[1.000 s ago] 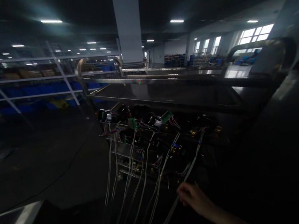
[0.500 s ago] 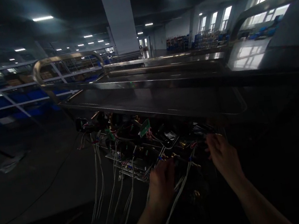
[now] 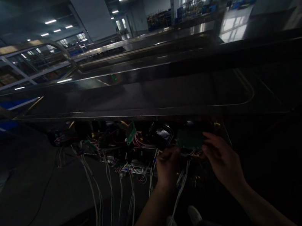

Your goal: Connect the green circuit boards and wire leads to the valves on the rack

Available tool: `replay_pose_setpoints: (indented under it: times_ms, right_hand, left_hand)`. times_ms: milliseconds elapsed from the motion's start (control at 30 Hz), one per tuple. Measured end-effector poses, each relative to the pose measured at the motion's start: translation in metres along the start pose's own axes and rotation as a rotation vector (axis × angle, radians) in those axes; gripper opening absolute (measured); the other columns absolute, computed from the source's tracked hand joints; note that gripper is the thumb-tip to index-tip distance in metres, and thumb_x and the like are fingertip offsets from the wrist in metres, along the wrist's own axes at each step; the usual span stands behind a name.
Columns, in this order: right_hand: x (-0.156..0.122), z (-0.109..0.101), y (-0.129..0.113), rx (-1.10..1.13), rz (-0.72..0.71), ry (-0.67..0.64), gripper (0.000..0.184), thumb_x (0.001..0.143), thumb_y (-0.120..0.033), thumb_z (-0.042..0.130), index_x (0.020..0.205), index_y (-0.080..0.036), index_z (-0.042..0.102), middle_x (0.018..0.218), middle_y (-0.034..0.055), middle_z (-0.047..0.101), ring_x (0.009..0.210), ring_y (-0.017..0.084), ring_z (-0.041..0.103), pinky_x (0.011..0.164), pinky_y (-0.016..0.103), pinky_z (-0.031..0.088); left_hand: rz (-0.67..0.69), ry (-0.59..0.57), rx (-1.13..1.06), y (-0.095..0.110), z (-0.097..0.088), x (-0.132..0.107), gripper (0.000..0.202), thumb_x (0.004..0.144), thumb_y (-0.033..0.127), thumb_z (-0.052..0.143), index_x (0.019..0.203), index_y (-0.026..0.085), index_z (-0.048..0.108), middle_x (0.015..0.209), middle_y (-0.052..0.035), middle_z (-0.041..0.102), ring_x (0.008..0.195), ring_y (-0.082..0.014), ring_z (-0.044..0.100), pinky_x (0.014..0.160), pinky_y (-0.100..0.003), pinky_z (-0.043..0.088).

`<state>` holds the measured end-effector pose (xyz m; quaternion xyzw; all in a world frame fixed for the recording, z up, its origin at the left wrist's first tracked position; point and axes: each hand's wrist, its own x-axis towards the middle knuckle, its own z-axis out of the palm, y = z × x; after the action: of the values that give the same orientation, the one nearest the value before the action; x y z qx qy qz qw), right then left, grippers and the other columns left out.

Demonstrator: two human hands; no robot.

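Observation:
A green circuit board (image 3: 190,138) with thin coloured wires at its lower edge is held tilted between my hands. My left hand (image 3: 168,166) pinches at its lower left corner, though the dim light partly hides the fingertips. At the right edge, my right hand (image 3: 222,159) grips the board between thumb and fingers. Just left of it lies a dark device with a shiny screen-like face (image 3: 164,134). Further left, a smaller green circuit board (image 3: 131,133) stands among red and white wires. Pale cables (image 3: 178,193) hang down below my left hand.
Above the electronics, a metal cart's upper tray (image 3: 136,96) spans the view, its lip close over my hands. Long pale cables (image 3: 92,188) dangle at the left. My shoes (image 3: 195,214) show below. Shelving with blue bins (image 3: 0,128) stands at the far left.
The view has turned right and moved closer to the cart. My hands now have the green circuit board between them, raised to face me; before, they were apart over dark parts and wires.

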<state>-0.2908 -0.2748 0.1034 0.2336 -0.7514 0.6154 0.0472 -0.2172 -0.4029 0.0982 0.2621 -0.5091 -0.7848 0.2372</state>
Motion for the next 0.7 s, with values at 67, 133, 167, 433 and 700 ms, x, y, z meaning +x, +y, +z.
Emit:
replay_pose_setpoints:
  times_ms: [67,133,167,433,700]
  right_hand:
    - [-0.007,0.0,-0.003,-0.004,-0.011,0.02,0.045,0.083,-0.048,0.054,0.118,-0.019,0.056,0.098,0.0085,0.067,0.074,0.017,0.067,0.065,0.029,0.057]
    - [-0.012,0.002,-0.005,-0.016,-0.009,0.041,0.048,0.084,-0.047,0.054,0.123,-0.019,0.053,0.101,0.0086,0.067,0.079,0.018,0.067,0.067,0.029,0.058]
    - [-0.013,0.004,-0.005,-0.029,-0.015,0.048,0.05,0.083,-0.047,0.055,0.125,-0.019,0.052,0.102,0.0088,0.066,0.079,0.018,0.067,0.067,0.03,0.058]
    - [-0.011,0.013,0.0,-0.2,-0.239,0.115,0.047,0.083,-0.041,0.058,0.123,-0.018,0.052,0.102,0.01,0.063,0.077,0.018,0.065,0.07,0.034,0.057]
    - [-0.011,0.01,-0.007,-0.191,-0.203,0.061,0.047,0.083,-0.041,0.056,0.125,-0.019,0.051,0.104,0.011,0.063,0.067,0.015,0.063,0.065,0.033,0.057]
  left_hand:
    - [0.045,-0.033,0.059,-0.003,-0.005,-0.002,0.038,0.056,0.05,0.077,0.06,0.014,0.068,0.05,0.0022,0.053,0.049,-0.0062,0.04,0.05,-0.022,0.03]
    - [0.061,-0.057,0.11,-0.003,-0.008,-0.003,0.036,0.059,0.049,0.076,0.059,0.014,0.068,0.049,0.0019,0.054,0.048,-0.0066,0.04,0.05,-0.022,0.031]
    - [0.058,-0.067,0.125,-0.002,-0.008,-0.004,0.035,0.059,0.049,0.075,0.06,0.014,0.069,0.049,0.002,0.054,0.047,-0.0067,0.04,0.05,-0.022,0.031]
    - [0.062,-0.087,0.171,-0.005,-0.01,-0.006,0.038,0.06,0.051,0.074,0.059,0.014,0.066,0.049,0.0024,0.053,0.044,-0.0053,0.035,0.046,-0.021,0.028]
    - [0.04,-0.069,0.201,-0.004,-0.01,-0.008,0.044,0.06,0.056,0.072,0.059,0.013,0.063,0.045,0.0046,0.046,0.039,-0.0036,0.029,0.041,-0.021,0.018]
